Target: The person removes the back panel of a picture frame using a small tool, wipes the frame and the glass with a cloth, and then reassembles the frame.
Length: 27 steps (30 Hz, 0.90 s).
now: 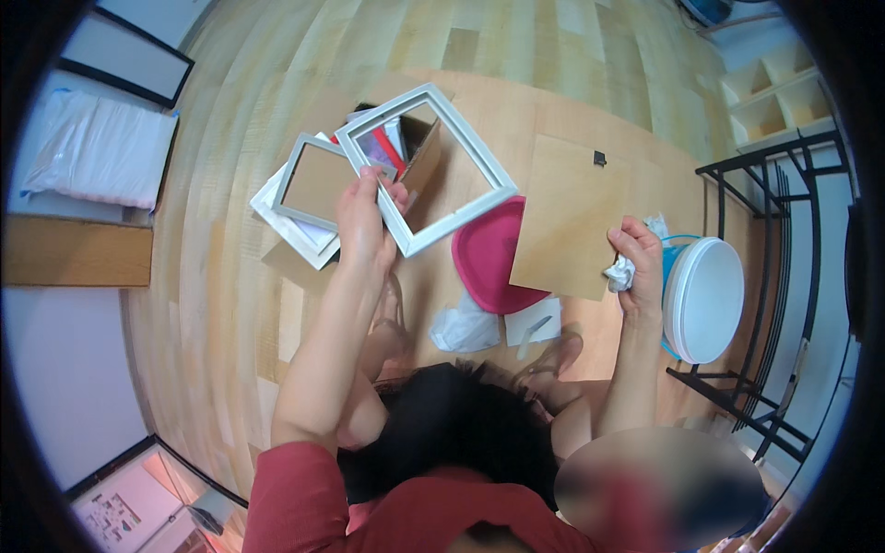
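Observation:
My left hand (370, 221) grips one side of a white picture frame (458, 226), held tilted in the air with an open middle. In my right hand (639, 266) are the edge of a brown backing board (567, 221) and a crumpled white tissue (620, 274). A small black clip or tab (599, 159) sits near the board's far edge. Partly covered by the board is a magenta plastic seat or tray (480, 252). Left of my left hand, a smaller grey-rimmed frame (287, 173) lies on top of white frames (304, 250).
Through the held frame, a cardboard box (423, 155) with mixed items shows. Near my feet lie a white plastic bag (464, 333) and a knife (532, 333) on white paper (513, 325). To the right stand a white-lidded bucket (709, 301) and a black metal rack (760, 269).

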Motion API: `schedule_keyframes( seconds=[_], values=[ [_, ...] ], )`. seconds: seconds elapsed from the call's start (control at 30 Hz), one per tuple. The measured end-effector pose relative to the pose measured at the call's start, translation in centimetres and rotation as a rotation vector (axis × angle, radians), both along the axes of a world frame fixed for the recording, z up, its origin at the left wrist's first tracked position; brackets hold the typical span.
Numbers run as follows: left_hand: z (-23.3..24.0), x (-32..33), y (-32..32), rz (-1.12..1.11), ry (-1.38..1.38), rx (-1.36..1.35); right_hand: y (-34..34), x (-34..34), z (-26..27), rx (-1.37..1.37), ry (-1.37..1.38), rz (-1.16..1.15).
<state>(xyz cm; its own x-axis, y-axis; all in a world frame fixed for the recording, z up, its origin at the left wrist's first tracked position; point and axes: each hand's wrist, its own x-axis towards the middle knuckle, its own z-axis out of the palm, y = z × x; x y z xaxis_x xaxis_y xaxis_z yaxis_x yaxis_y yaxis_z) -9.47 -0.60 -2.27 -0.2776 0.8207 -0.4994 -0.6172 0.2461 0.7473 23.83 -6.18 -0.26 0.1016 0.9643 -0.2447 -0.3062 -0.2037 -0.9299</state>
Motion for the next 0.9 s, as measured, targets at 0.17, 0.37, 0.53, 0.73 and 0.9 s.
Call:
schedule_keyframes(
  seconds=[0.17, 0.37, 0.53, 0.73, 0.9],
  values=[
    [3.0, 2.8, -2.2, -0.115, -0.124, -0.038, 0.2, 2.5, 0.7, 0.001, 0.107, -0.12],
    [3.8, 2.7, -2.2, -0.235, -0.174, -0.003, -0.3, 6.2, 0.4, 0.036, 0.079, -0.248],
    [4.5, 3.5, -2.2, -0.308, -0.321, -0.044, -0.1, 6.7, 0.8, 0.039, 0.03, -0.242],
    [4.2, 6.1, -2.9, -0.525, -0.444, 0.046, 0.7, 2.7, -0.5, -0.039, -0.047, -0.082],
    [4.3, 7.0, -3.3, -0.625, -0.417, 0.076, 1.0, -2.4, 1.2, -0.118, -0.022, -0.022]
  ],
)
